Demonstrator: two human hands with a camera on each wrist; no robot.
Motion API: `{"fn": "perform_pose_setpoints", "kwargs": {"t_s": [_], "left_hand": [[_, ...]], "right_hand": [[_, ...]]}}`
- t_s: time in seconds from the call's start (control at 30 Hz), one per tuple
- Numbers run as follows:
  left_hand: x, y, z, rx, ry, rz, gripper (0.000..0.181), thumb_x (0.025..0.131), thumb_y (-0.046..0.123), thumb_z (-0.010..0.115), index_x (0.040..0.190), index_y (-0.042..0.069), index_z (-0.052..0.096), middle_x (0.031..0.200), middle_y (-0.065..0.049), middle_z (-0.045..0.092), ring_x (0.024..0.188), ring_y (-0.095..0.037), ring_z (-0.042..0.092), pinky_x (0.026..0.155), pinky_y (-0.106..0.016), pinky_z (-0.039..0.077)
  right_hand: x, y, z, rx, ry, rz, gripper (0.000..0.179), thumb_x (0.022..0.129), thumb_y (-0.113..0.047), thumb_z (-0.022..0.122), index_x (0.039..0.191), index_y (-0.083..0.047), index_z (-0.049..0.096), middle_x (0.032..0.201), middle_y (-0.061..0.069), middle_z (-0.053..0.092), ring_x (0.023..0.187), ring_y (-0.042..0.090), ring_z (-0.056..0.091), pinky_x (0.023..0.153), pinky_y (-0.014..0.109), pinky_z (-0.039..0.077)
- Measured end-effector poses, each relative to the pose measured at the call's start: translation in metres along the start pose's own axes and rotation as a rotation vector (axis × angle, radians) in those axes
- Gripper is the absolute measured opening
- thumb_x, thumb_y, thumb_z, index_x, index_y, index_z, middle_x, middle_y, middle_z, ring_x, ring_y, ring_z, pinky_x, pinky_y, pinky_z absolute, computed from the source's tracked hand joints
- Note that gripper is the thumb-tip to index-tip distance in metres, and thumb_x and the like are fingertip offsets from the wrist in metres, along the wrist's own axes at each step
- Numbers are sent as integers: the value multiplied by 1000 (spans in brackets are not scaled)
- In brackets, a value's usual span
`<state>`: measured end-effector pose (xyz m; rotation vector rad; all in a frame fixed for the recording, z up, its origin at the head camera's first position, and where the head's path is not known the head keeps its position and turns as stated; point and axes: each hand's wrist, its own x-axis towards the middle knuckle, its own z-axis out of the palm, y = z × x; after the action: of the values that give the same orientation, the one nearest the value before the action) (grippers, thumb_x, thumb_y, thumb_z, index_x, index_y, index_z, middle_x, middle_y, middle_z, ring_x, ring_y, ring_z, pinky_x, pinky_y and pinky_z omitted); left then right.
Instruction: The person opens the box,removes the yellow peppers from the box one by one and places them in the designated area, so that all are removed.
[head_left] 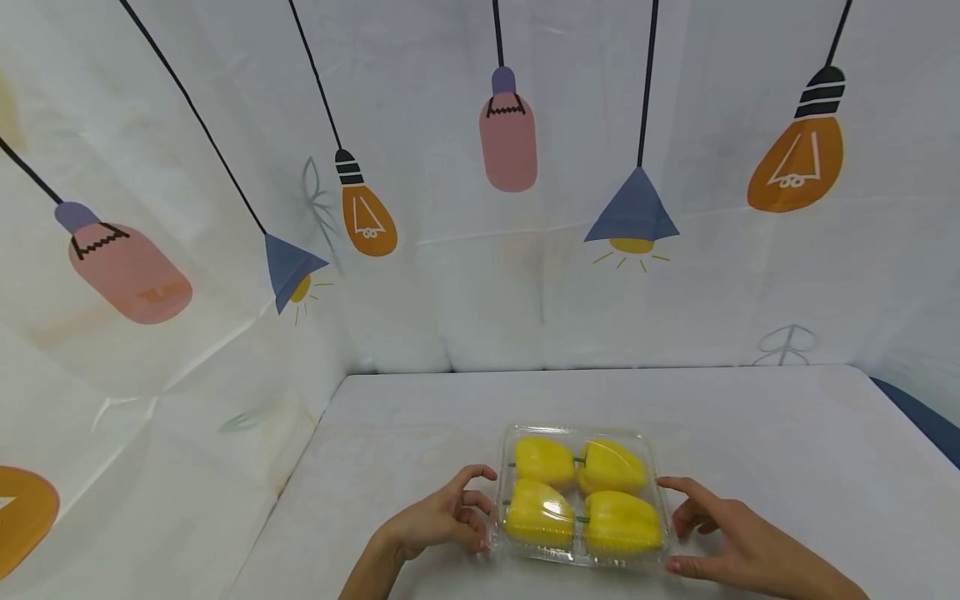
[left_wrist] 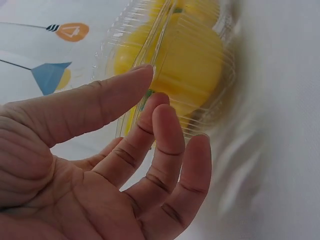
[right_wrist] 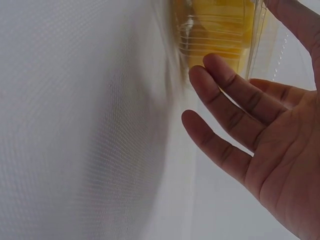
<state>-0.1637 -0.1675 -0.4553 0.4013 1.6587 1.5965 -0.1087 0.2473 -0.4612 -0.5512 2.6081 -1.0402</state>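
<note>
A clear plastic clamshell box (head_left: 577, 557) lies on the table with several yellow bell peppers (head_left: 621, 522) inside, their green stems showing through the lid. Its lid appears to be down. At its left side my left hand (head_left: 448, 518) has loosely bent fingers; in the left wrist view the thumb (left_wrist: 107, 102) is by the box's rim, and whether it touches cannot be told. Close to the right side, my right hand (head_left: 723, 533) spreads its fingers towards the box. The right wrist view shows these fingers (right_wrist: 227, 117) relaxed beside the ribbed wall, holding nothing.
A white cloth covers the table (head_left: 420, 408). Behind and to the left hangs a white sheet (head_left: 465, 292) printed with lamps and bulbs. Something dark blue (head_left: 918, 421) shows past the table's right edge.
</note>
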Motion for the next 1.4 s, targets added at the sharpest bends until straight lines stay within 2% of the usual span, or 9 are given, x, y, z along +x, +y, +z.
{"fn": "perform_pose_setpoints", "kwargs": {"t_s": [0.13,0.3,0.6,0.77,0.93,1.07,1.2,1.4], "left_hand": [[1,-1,0,-27,-3,5,76,75,-8,67,137,14,29,106,-9,60,80,-17,64,73,-31,54],[2,-3,-2,-59,-25,8,77,75,-11,66,137,13,29,101,-6,61,79,-16,65,70,-29,54],[3,1,-1,-17,-25,-14,76,77,-6,68,138,13,26,94,-7,67,76,-16,65,65,-30,54],[4,1,0,-10,-17,-17,73,77,-5,68,136,13,28,87,-4,68,71,-14,62,59,-26,50],[6,-2,0,-33,-1,-2,69,75,-7,66,132,14,33,86,-3,67,65,-12,58,55,-24,43],[7,-3,3,-23,-9,17,62,80,-3,67,133,11,37,82,-1,65,62,-10,51,53,-23,38],[8,-3,6,14,-17,31,57,82,2,68,132,10,41,79,-1,63,61,-10,51,52,-22,40],[6,-3,7,47,6,33,53,82,2,69,125,10,40,78,-2,63,60,-11,51,51,-22,38]], "right_hand": [[0,2,0,6,3,-35,74,84,-42,69,140,-11,33,91,-14,58,80,1,53,68,22,49],[1,2,-1,16,-2,-31,74,84,-41,69,141,-11,32,90,-14,58,80,1,53,68,22,48],[0,3,-1,-9,26,-89,75,83,-41,70,140,-10,33,90,-17,58,80,1,54,67,23,49],[1,2,-2,-1,21,-97,75,83,-40,70,140,-10,33,89,-17,58,80,1,55,68,23,50],[1,1,-2,-16,28,-97,75,83,-42,70,140,-10,33,88,-17,57,79,1,54,68,23,49],[-1,2,-1,-34,50,-133,75,83,-42,70,140,-9,34,88,-17,58,79,1,55,67,24,49],[-1,2,-3,-75,42,-116,77,83,-46,68,142,-11,33,88,-19,58,79,-1,54,65,24,48],[-1,3,-6,-94,9,-92,78,84,-48,66,145,-12,30,90,-18,58,80,-1,54,66,25,48]]}}
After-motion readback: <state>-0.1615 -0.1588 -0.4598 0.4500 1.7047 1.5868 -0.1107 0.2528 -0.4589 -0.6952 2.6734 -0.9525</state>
